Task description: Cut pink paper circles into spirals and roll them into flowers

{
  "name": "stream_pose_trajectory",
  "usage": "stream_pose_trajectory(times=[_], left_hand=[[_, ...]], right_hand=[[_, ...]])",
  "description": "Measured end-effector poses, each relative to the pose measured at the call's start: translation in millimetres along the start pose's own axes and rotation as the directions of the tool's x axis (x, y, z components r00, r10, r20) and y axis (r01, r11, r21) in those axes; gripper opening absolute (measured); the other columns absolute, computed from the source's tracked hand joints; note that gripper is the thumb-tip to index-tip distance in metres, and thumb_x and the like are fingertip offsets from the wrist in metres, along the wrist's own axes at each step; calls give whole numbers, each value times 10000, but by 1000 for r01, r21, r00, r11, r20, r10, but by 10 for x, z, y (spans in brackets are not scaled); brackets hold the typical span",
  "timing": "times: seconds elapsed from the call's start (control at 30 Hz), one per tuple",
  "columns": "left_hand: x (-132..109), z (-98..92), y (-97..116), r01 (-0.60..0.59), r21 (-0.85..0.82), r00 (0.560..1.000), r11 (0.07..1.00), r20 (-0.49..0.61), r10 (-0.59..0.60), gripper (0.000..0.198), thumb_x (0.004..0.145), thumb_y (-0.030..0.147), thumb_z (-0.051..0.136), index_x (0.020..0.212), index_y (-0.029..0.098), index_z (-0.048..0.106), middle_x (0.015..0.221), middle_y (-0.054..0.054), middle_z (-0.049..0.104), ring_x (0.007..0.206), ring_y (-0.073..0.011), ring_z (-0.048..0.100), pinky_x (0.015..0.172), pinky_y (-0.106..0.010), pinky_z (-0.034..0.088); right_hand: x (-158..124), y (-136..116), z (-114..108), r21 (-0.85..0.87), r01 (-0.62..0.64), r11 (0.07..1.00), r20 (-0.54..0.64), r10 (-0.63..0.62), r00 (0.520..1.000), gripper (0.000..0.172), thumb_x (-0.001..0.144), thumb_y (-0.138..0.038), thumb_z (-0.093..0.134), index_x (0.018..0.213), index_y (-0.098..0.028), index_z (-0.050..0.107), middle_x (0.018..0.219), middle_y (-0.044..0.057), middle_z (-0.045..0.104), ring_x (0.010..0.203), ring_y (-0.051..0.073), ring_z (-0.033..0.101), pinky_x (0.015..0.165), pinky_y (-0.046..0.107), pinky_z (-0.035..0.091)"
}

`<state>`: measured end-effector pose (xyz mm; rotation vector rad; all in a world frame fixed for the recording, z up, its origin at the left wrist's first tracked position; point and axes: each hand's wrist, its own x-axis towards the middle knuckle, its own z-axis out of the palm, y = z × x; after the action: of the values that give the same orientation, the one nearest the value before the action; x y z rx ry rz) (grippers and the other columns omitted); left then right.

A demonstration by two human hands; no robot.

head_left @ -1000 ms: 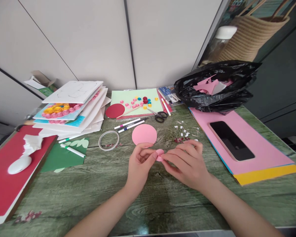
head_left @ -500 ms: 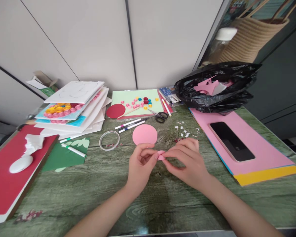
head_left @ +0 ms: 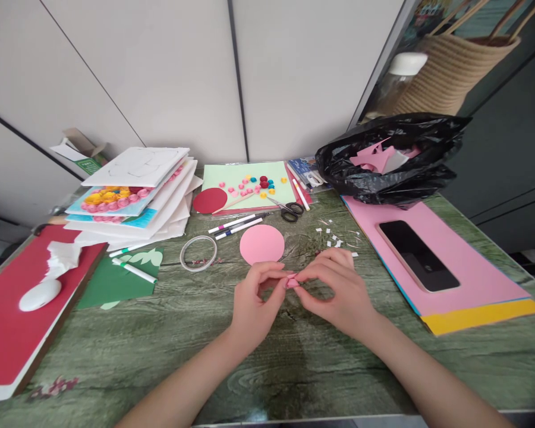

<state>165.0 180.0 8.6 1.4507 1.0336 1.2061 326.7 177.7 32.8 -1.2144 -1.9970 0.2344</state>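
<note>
My left hand (head_left: 253,303) and my right hand (head_left: 334,291) meet over the green wood-grain table (head_left: 258,356), both pinching a small pink paper piece (head_left: 291,282) between the fingertips. Most of that piece is hidden by my fingers. Just beyond my hands lies a flat pink paper circle (head_left: 261,244). A clear tape ring (head_left: 198,253) sits to its left, and small white paper bits (head_left: 334,238) are scattered to its right.
Stacked craft boards (head_left: 134,190) stand at the back left, with a light green sheet (head_left: 249,181) of small paper flowers, scissors (head_left: 289,209) and pens (head_left: 234,226) behind. A phone (head_left: 417,254) rests on pink sheets (head_left: 463,261); a black bag (head_left: 392,157) behind. Red board (head_left: 9,333) with mouse (head_left: 39,294) left.
The pink piece showed as a small round shape between my fingers; now it is squeezed smaller and mostly hidden. Both hands have closed in slightly around it.
</note>
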Motion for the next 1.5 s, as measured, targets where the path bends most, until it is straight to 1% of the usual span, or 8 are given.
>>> stream_pose_trajectory(times=[0.2,0.3,0.5,0.73,0.9,1.03,1.2,1.5], left_hand=[[-14,-50,-16,-82,-49,991,995,103,86,284,798,109,537,1060,206,488,952,-57,656,927,-173,630,851,-344,502],[-15,-43,-31,-88,-85,990,993,104,96,351,759,93,584,1071,215,482,960,-51,642,928,-172,624,858,-344,498],[13,3,-19,19,-162,999,987,47,-12,316,741,110,622,1016,201,494,887,-42,658,861,-151,639,827,-311,501],[50,22,19,143,-259,990,955,35,-139,326,712,146,662,981,189,482,821,-29,669,847,-163,650,811,-313,498],[67,6,38,216,-279,976,935,62,-207,344,700,181,677,981,189,479,805,-25,666,844,-168,645,808,-318,491],[83,-16,42,270,-259,962,927,114,-248,325,713,220,670,980,189,487,783,-24,665,799,-161,638,777,-305,487],[92,-19,25,312,-219,947,924,155,-283,302,722,228,659,974,189,497,734,-4,633,715,-131,609,690,-252,476],[99,-22,-26,252,-51,958,966,156,-241,259,736,208,628,971,193,520,750,-9,635,726,-141,618,718,-271,481]], right_hand=[[-2,13,-8,20,-26,999,18,26,999,86,720,-170,649,755,-239,610,710,-39,658,752,161,514,768,345,331],[-7,17,-13,27,-34,999,15,34,999,79,729,-175,645,760,-241,613,720,-37,664,760,164,518,764,343,334],[-7,16,-2,20,-32,999,-9,32,999,38,761,-209,638,740,-234,618,683,-26,658,741,164,517,759,350,332],[-2,20,1,30,-62,998,-20,63,998,116,767,-235,640,663,-215,592,628,-22,627,704,159,508,743,346,330],[9,16,-5,46,-180,983,63,177,982,94,752,-245,638,685,-216,579,682,-12,619,747,175,524,742,339,348],[32,42,5,162,-329,930,183,299,936,97,755,-263,624,823,-218,572,792,-2,624,785,173,549,729,315,396],[42,70,59,292,-394,871,362,281,889,44,805,-215,552,771,-196,573,744,-22,605,718,132,552,653,253,407],[41,126,107,286,-350,892,393,224,892,71,813,-202,536,754,-182,569,717,-21,600,680,125,534,621,237,388]])
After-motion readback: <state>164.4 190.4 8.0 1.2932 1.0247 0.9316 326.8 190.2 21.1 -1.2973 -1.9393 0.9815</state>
